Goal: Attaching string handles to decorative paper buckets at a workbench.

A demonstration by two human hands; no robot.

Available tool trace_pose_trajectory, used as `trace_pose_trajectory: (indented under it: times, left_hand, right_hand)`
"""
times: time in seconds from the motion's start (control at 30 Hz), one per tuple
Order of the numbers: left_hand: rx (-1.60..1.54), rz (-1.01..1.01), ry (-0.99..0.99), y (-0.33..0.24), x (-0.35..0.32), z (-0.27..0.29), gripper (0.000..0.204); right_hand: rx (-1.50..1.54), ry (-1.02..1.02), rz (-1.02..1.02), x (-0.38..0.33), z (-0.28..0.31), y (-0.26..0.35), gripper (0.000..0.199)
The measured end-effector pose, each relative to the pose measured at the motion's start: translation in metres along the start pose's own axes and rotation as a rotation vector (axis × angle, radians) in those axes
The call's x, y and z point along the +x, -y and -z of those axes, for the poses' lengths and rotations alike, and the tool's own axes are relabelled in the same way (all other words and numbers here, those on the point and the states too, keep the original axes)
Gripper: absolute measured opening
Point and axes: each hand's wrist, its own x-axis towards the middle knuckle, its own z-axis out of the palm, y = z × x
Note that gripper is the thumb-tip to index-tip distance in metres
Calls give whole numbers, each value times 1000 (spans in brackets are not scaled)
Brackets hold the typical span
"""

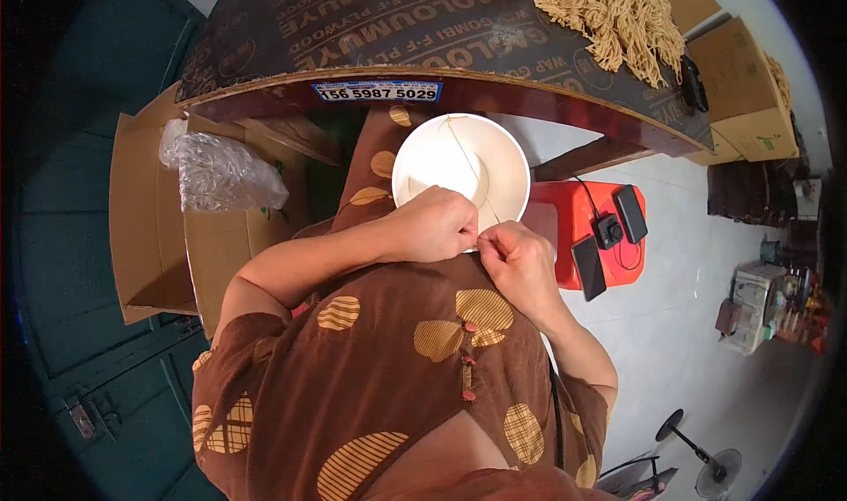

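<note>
Left hand (438, 223), right hand (522, 267) seemingly pinch cord (465, 153) crossing bucket (506, 179); carton (148, 236) left, stool (572, 214) right.

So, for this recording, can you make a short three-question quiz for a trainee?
1. True or false: the red stool stands on the person's left.
2. Where does the heap of tan cords lie? A) on the table; B) on the red stool; C) on the floor.
3. What runs across the opening of the white bucket toward the left hand and right hand?

Key: 1. False, it is on the right. 2. A. 3. A thin tan strand.
</note>
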Motion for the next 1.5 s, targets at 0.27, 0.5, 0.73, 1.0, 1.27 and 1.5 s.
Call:
trace_pose_trajectory:
  times: [0.27, 0.5, 0.73, 1.0, 1.27, 1.5]
  left_hand:
    - [72, -32, 15, -6, 2, 1, 11]
    - [199, -107, -32, -7, 0, -2, 9]
    - [240, -149, -138, -6, -2, -7, 7]
    - [179, -207, -211, -12, -16, -2, 5]
    - [188, -147, -171, -6, -12, -9, 5]
    - [152, -106, -179, -4, -9, -11, 6]
  right_hand:
    - [10, -17, -30, -4, -2, -2, 4]
    - [12, -34, -7, -7, -3, -5, 7]
    - [-1, -36, 7, -7, -3, -6, 8]
    - [18, -47, -22, -3, -2, -4, 8]
    - [38, -60, -5, -2, -5, -5, 7]
    - [44, -94, 15, -2, -8, -5, 8]
